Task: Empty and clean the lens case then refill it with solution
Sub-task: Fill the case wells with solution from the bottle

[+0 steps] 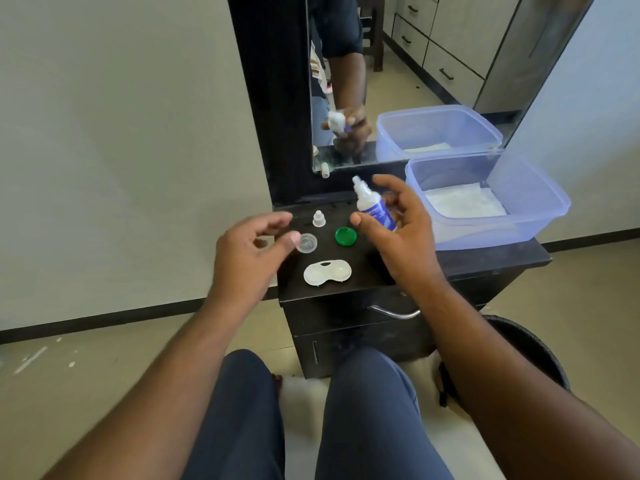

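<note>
The head view looks down at a small black dresser top (485, 258) with a mirror (398, 81) behind it. The lens case (327, 272) lies flat near the front edge. Both of its round cups are open and face up. I cannot tell if there is liquid in them.

Just behind the case sit two loose caps. The clear cap (307, 242) is on the left and the green cap (345, 236) is on the right. A little white bottle cap (319, 218) stands behind them, a bit apart.

The right hand (398, 233) holds the solution bottle (374, 206) up above the dresser. The thumb and fingers wrap loosely around its blue label, and the index finger sticks out. The bottle tilts, and its bare white tip points up and to the left.

The left hand (249, 251) hovers by the clear cap. Its fingers are curled but spread, and it holds nothing. One fingertip is right at the cap's edge; I cannot tell if it touches.

A clear plastic tub (540, 216) with a white tissue (464, 202) inside sits at the right.
</note>
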A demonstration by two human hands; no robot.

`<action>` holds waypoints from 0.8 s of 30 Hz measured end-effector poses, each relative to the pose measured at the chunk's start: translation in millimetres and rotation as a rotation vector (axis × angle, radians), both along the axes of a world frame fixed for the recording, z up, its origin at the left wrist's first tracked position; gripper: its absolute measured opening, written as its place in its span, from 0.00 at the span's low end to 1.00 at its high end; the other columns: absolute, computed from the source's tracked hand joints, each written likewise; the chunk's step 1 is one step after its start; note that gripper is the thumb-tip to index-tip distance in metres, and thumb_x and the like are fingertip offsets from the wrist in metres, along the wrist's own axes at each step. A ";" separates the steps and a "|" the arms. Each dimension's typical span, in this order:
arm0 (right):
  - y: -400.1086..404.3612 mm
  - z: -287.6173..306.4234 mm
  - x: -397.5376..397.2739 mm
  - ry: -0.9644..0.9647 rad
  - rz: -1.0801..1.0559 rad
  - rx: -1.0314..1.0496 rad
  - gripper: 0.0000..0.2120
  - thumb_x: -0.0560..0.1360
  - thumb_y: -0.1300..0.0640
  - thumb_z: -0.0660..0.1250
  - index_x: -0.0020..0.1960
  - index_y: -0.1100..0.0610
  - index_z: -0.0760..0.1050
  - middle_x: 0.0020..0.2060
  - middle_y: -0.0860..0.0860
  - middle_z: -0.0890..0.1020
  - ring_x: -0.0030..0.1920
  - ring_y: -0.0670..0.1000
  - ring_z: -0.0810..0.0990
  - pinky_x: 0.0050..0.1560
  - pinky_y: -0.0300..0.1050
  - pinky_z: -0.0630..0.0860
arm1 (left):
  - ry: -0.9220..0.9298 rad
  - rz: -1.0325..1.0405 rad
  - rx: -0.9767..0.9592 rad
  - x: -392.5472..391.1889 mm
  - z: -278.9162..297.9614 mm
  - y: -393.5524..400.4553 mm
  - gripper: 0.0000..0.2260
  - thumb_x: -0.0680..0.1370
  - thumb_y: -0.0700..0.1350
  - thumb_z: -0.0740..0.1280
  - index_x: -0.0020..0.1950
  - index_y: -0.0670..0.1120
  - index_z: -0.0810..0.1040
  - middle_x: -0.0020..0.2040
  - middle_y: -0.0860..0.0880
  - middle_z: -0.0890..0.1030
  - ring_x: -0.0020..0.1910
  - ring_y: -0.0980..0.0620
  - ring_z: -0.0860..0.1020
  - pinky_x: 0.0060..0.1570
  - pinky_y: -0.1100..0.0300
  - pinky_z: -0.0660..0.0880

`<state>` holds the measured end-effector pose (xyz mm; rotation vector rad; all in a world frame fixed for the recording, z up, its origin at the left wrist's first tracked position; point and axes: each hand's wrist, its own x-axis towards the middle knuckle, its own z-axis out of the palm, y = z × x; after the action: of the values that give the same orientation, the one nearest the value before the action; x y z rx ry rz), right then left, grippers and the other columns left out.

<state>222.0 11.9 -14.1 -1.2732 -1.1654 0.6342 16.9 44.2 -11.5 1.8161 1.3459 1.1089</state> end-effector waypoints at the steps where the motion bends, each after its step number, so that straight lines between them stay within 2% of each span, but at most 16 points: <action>1: -1.8 -1.1 -0.1 0.094 0.031 -0.003 0.24 0.68 0.60 0.76 0.58 0.48 0.70 0.48 0.53 0.79 0.45 0.47 0.80 0.42 0.37 0.77 | 0.013 -0.032 0.005 -5.8 -5.0 -12.7 0.13 0.73 0.48 0.74 0.56 0.57 0.81 0.52 0.64 0.79 0.54 0.68 0.76 0.52 0.67 0.73; 3: -4.4 -3.6 -2.9 0.299 0.095 -0.027 0.21 0.64 0.62 0.78 0.50 0.49 0.72 0.42 0.53 0.80 0.37 0.50 0.77 0.32 0.40 0.74 | 0.037 -0.084 0.033 -11.7 -18.6 -30.3 0.14 0.70 0.53 0.75 0.56 0.58 0.81 0.55 0.65 0.78 0.59 0.65 0.73 0.56 0.67 0.69; 5: -6.4 -5.8 -4.8 0.466 0.187 -0.065 0.17 0.63 0.62 0.77 0.46 0.51 0.74 0.39 0.52 0.79 0.32 0.49 0.74 0.27 0.39 0.70 | 0.053 -0.090 0.055 -11.4 -32.9 -38.2 0.19 0.67 0.59 0.75 0.56 0.60 0.80 0.56 0.66 0.77 0.60 0.62 0.72 0.60 0.65 0.67; 7: -7.1 -4.8 -5.3 0.543 0.260 -0.120 0.12 0.65 0.62 0.75 0.43 0.52 0.76 0.34 0.49 0.78 0.26 0.45 0.70 0.23 0.36 0.66 | 0.058 -0.064 0.047 -7.8 -43.4 -39.0 0.21 0.65 0.63 0.72 0.57 0.62 0.79 0.56 0.65 0.76 0.60 0.62 0.70 0.62 0.60 0.68; 10: -6.8 -2.1 -4.5 0.521 0.283 -0.171 0.05 0.67 0.60 0.72 0.39 0.52 0.77 0.28 0.49 0.76 0.22 0.44 0.64 0.21 0.34 0.61 | -0.032 -0.035 -0.013 -2.0 -51.2 -38.0 0.24 0.64 0.64 0.72 0.58 0.62 0.79 0.54 0.62 0.77 0.60 0.57 0.72 0.61 0.58 0.71; 12: -5.4 -2.9 -5.0 0.469 0.301 -0.173 0.06 0.67 0.63 0.72 0.41 0.54 0.79 0.32 0.51 0.78 0.24 0.44 0.67 0.22 0.35 0.63 | -0.076 -0.024 -0.046 1.3 -54.3 -36.5 0.25 0.62 0.63 0.74 0.58 0.62 0.79 0.53 0.61 0.76 0.59 0.53 0.74 0.62 0.54 0.72; 16: -2.5 -5.1 -2.2 0.452 0.354 -0.209 0.13 0.64 0.66 0.73 0.46 0.54 0.81 0.38 0.52 0.81 0.33 0.46 0.74 0.26 0.36 0.68 | -0.046 0.007 -0.039 7.8 -58.3 -37.5 0.24 0.61 0.65 0.73 0.57 0.65 0.79 0.53 0.61 0.72 0.60 0.52 0.72 0.62 0.48 0.71; 17: -2.2 -5.7 -1.2 0.461 0.371 -0.208 0.14 0.64 0.65 0.75 0.47 0.54 0.81 0.38 0.51 0.81 0.34 0.46 0.74 0.27 0.37 0.69 | -0.068 0.010 -0.050 8.4 -59.1 -37.9 0.24 0.61 0.64 0.74 0.56 0.65 0.79 0.53 0.61 0.72 0.60 0.52 0.72 0.62 0.49 0.71; 19: -0.9 -7.0 -0.9 0.484 0.424 -0.183 0.15 0.61 0.54 0.80 0.46 0.53 0.82 0.37 0.50 0.81 0.35 0.46 0.74 0.30 0.37 0.70 | -0.107 0.008 -0.068 9.4 -60.2 -38.9 0.23 0.61 0.63 0.74 0.55 0.65 0.79 0.53 0.61 0.72 0.61 0.51 0.72 0.62 0.53 0.72; 21: 1.4 -7.1 -3.9 0.478 0.435 -0.141 0.18 0.60 0.43 0.79 0.44 0.53 0.81 0.34 0.48 0.80 0.33 0.45 0.72 0.32 0.38 0.69 | -0.118 0.008 -0.073 10.8 -61.4 -39.6 0.22 0.62 0.61 0.75 0.55 0.64 0.80 0.53 0.61 0.71 0.61 0.51 0.72 0.61 0.56 0.72; 24: 5.3 -5.6 -11.6 0.323 0.367 -0.091 0.18 0.63 0.40 0.76 0.41 0.53 0.80 0.34 0.49 0.80 0.35 0.50 0.72 0.34 0.40 0.69 | -0.132 0.013 -0.073 12.5 -62.5 -40.5 0.20 0.63 0.60 0.74 0.54 0.62 0.81 0.52 0.62 0.71 0.60 0.52 0.72 0.58 0.60 0.71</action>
<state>210.4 17.2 -19.7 -0.9897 -1.1144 1.1315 29.4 3.7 -74.0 1.6541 1.3052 1.1507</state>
